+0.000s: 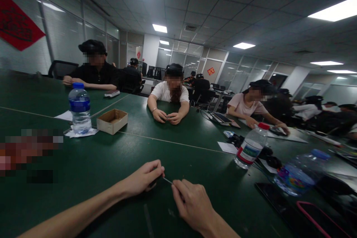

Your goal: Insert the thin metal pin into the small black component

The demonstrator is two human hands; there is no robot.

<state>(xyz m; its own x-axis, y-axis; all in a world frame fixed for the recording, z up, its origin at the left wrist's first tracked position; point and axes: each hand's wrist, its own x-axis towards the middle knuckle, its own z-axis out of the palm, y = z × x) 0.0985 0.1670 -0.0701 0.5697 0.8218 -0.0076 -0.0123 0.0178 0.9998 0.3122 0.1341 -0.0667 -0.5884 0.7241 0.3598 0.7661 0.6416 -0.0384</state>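
A thin, pale, stick-like piece (167,180) spans the short gap between my two hands, above the dark green table (178,147). My left hand (145,176) is closed, thumb against curled fingers, at the piece's left end. From the other side, my right hand (192,199) pinches the right end between thumb and bent fingers. Both ends are hidden in the fingers, so I cannot tell exactly what the piece is.
An open cardboard box (112,121) and a blue-capped bottle (80,108) stand ahead left. To the right are a red-capped bottle (252,145), another blue-capped bottle (302,173) and a pink-edged phone (323,217). Several people sit around, one person (169,95) directly opposite.
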